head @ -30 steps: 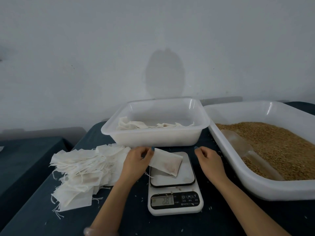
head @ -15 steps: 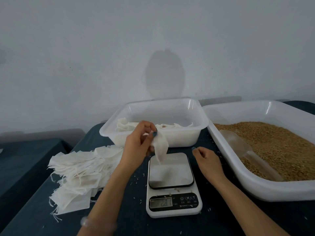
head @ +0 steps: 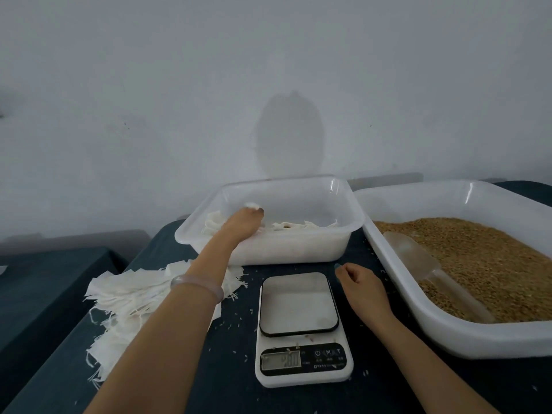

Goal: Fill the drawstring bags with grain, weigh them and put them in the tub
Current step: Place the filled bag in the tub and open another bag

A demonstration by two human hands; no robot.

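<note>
On the dark table (head: 227, 392), scale (head: 301, 333) buttons read M, T.

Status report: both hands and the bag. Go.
Left hand inside tub, pinching bag. Right hand idle beside scale. Nothing in the way.

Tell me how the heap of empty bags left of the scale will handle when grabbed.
Probably floppy and light: the empty bags lie thin and flat. Their loose drawstrings tangle, so several may lift together.

I see white drawstring bags (head: 134, 297) lower left, translucent white tub (head: 298, 249) centre, golden-brown grain (head: 484, 264) right, white scale (head: 298, 303) with black panel, dark teal tablecloth (head: 233, 369)
</note>
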